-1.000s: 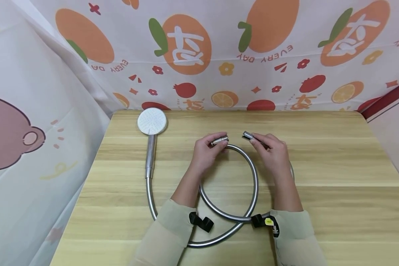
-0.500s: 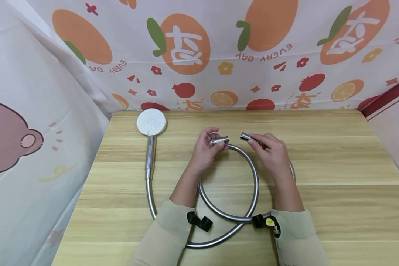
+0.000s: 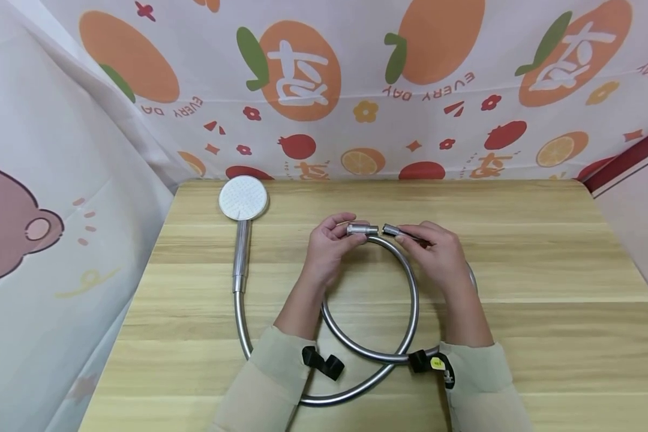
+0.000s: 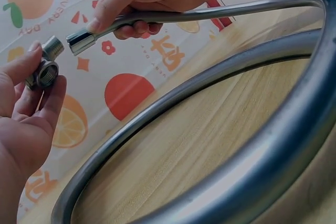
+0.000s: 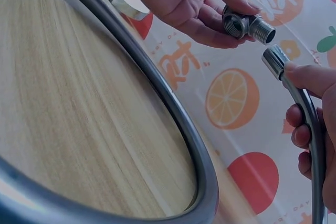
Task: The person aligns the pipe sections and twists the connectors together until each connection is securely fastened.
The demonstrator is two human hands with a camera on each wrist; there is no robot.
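Observation:
My left hand (image 3: 326, 246) pinches a threaded metal pipe fitting (image 4: 44, 72) between thumb and fingers. In the right wrist view the fitting shows a wide threaded opening and a narrower male-threaded stub. My right hand (image 3: 437, 249) grips the metal shower hose (image 5: 310, 135) just behind its chrome end nut (image 5: 274, 61). Nut and stub face each other with a small gap between them. The hose loops over the table below my hands and runs left to the shower head (image 3: 243, 198), which lies face up with its handle toward me.
The wooden table (image 3: 545, 270) carries the coiled hose (image 3: 413, 288) between my forearms. A fruit-printed cloth (image 3: 437, 120) hangs along the back edge, and a pale cloth with a bear print (image 3: 86, 180) hangs at the left. Each sleeve wears a black wrist camera mount (image 3: 322, 363).
The hose end has come left and slightly down toward the fitting, narrowing the gap. The fitting has turned nearly level, and the left fingers have loosened from around its upper side.

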